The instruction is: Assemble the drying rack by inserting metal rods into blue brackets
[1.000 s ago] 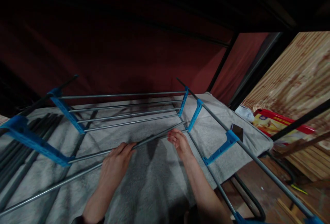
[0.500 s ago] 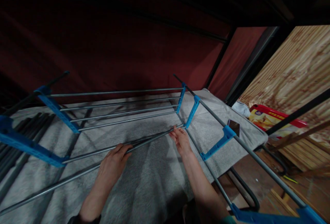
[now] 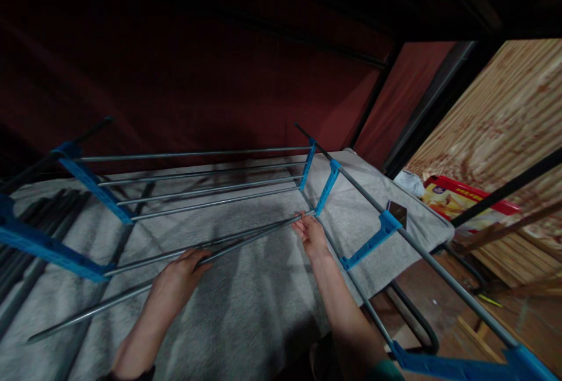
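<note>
A loose grey metal tube (image 3: pixel 246 245) slants across the near side of a rack frame of tubes and blue plastic brackets. My left hand (image 3: pixel 182 275) is closed around the tube's middle; its free end points to the lower left. Close to the tube's far right end, my right hand (image 3: pixel 311 233) pinches it with the fingertips, beside a blue bracket (image 3: pixel 328 188). Just behind, another crossbar (image 3: pixel 149 261) runs from the left blue bracket (image 3: pixel 57 252) towards the same right bracket. Whether the loose tube's tip sits in the bracket cannot be made out.
Grey cloth (image 3: pixel 263 293) covers the bed under the frame. Several more tubes (image 3: pixel 26 252) lie at the left. A phone (image 3: pixel 397 215) rests on the cloth at right, near a red and yellow box (image 3: pixel 465 202). A dark red curtain (image 3: pixel 197 76) hangs behind.
The loose tube has shifted right towards the bracket, and its left end now shows in view. My left hand has moved left and down along it; my right hand has moved slightly right.
</note>
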Action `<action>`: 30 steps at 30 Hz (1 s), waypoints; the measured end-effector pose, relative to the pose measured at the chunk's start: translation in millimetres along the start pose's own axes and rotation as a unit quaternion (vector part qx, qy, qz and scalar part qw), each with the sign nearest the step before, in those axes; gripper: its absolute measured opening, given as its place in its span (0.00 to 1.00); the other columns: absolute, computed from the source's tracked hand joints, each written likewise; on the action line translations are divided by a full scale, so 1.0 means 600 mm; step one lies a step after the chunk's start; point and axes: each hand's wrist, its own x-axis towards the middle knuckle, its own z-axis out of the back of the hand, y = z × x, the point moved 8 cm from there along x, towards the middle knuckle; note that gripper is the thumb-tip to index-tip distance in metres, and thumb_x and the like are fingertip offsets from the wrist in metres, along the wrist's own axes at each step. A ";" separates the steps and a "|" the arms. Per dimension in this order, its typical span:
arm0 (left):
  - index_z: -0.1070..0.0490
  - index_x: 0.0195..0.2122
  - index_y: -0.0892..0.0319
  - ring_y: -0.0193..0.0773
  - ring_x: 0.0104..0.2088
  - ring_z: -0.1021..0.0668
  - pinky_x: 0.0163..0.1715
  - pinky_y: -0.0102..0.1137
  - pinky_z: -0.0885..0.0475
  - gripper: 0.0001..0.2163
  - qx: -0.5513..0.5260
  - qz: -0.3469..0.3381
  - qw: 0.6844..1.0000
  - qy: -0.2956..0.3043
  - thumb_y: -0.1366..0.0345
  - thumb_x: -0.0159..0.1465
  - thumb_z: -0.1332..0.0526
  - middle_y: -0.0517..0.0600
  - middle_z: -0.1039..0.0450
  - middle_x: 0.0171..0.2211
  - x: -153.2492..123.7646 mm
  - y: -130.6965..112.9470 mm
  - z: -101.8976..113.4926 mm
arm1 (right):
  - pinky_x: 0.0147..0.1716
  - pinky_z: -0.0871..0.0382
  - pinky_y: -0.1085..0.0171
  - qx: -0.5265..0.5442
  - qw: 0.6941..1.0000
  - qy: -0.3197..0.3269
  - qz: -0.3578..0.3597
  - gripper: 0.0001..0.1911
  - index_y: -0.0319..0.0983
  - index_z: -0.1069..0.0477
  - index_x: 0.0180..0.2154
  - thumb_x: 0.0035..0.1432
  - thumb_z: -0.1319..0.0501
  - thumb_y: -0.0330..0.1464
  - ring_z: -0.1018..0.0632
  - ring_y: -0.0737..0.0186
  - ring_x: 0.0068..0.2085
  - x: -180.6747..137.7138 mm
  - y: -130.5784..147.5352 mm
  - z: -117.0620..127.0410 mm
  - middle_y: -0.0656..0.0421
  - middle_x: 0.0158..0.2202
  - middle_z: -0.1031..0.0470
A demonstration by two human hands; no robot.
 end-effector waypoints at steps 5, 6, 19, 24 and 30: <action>0.27 0.46 0.59 0.51 0.45 0.22 0.46 0.42 0.29 0.19 0.017 0.018 1.000 0.012 0.56 0.62 0.50 0.58 0.25 0.47 -0.001 0.006 -0.002 | 0.32 0.21 0.69 0.002 1.000 -0.012 -0.008 0.06 0.38 0.28 0.29 0.56 0.37 0.24 0.19 0.67 0.29 0.008 -0.005 0.007 0.60 0.28 0.20; 0.27 0.47 0.59 0.51 0.45 0.22 0.46 0.41 0.29 0.19 0.023 0.023 0.999 0.020 0.57 0.62 0.50 0.58 0.25 0.47 -0.001 0.007 -0.004 | 0.32 0.21 0.68 0.001 1.000 -0.010 -0.008 0.05 0.38 0.28 0.30 0.56 0.37 0.23 0.19 0.67 0.29 0.009 -0.006 0.008 0.60 0.28 0.20; 0.27 0.50 0.57 0.50 0.49 0.23 0.49 0.40 0.32 0.18 0.087 0.069 0.994 0.014 0.63 0.65 0.51 0.54 0.25 0.51 -0.015 0.020 0.024 | 0.35 0.20 0.67 -0.001 1.000 -0.030 0.007 0.07 0.38 0.29 0.32 0.56 0.40 0.21 0.19 0.67 0.30 0.034 0.001 0.038 0.60 0.29 0.20; 0.26 0.49 0.58 0.52 0.50 0.24 0.53 0.44 0.35 0.18 0.138 0.089 0.986 -0.014 0.67 0.65 0.52 0.55 0.24 0.50 -0.021 0.027 0.051 | 0.34 0.21 0.68 0.002 0.998 -0.056 0.023 0.06 0.39 0.29 0.32 0.57 0.41 0.23 0.19 0.68 0.31 0.039 0.016 0.057 0.62 0.29 0.20; 0.25 0.46 0.59 0.54 0.50 0.26 0.54 0.50 0.39 0.16 0.180 0.176 0.965 -0.068 0.69 0.65 0.51 0.57 0.23 0.46 -0.039 0.046 0.086 | 0.33 0.23 0.71 0.001 0.995 -0.099 0.023 0.06 0.39 0.29 0.32 0.56 0.42 0.23 0.21 0.71 0.27 0.048 0.036 0.085 0.63 0.27 0.21</action>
